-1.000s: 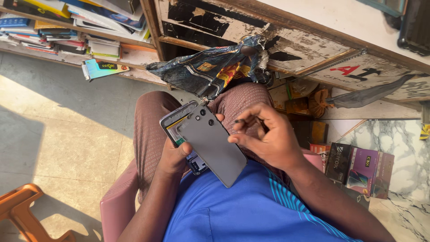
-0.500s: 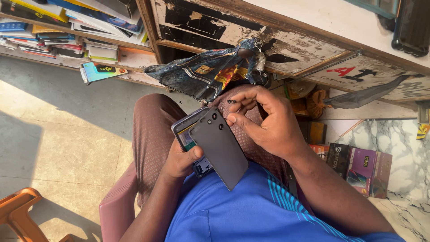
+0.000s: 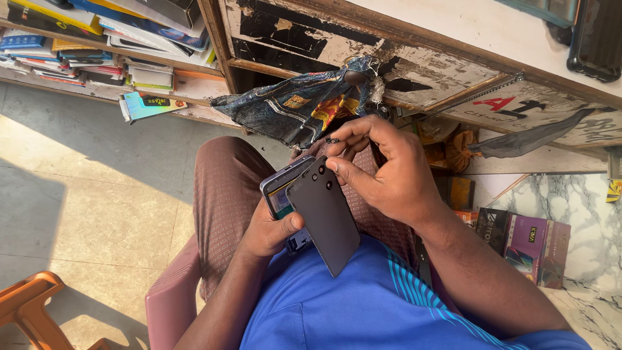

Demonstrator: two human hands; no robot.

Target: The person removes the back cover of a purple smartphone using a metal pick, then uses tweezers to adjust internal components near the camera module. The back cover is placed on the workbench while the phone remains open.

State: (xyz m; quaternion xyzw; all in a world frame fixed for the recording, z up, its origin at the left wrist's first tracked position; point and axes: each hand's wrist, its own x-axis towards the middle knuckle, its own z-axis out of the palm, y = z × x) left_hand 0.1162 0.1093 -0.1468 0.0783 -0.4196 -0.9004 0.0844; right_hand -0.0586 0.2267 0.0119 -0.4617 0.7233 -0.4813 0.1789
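My left hand (image 3: 269, 230) grips a smartphone (image 3: 280, 194) over my lap, thumb pressed on a dark back cover (image 3: 324, 220) that lies half lifted off the phone. My right hand (image 3: 382, 172) is at the cover's top edge by the camera holes, and its fingertips pinch a small dark tool or part (image 3: 332, 140) just above it. What exactly the fingers pinch is too small to tell.
A dark patterned bag (image 3: 298, 107) hangs from the worn wooden counter (image 3: 414, 58) right ahead of my knees. Shelves of stacked boxes (image 3: 97, 52) stand at upper left, more boxes (image 3: 525, 243) at right. An orange stool (image 3: 29, 311) sits lower left on the tiled floor.
My right hand has risen from the cover's side to its top edge, fingers now pinched together. The phone and cover have tilted a little more upright in my left hand.
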